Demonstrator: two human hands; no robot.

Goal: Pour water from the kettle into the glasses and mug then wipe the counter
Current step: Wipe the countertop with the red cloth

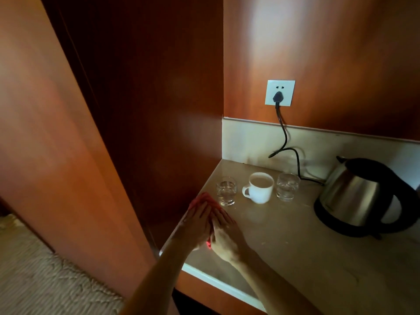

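A red cloth [203,198] lies on the beige counter [295,258] by its left edge. My left hand [196,226] and my right hand [225,235] rest flat on it side by side, fingers stretched forward, covering most of it. Just beyond the fingertips stands a clear glass [226,190] with water in it. To its right are a white mug [261,187], filled, and a second glass [287,186] with water. The steel kettle [354,196] with its black handle sits on its base at the right, apart from both hands.
A black cord [284,137] runs from a wall socket [280,92] down across the back of the counter to the kettle. Wooden panels close off the left side and the back. Pale carpet [45,273] lies below on the left.
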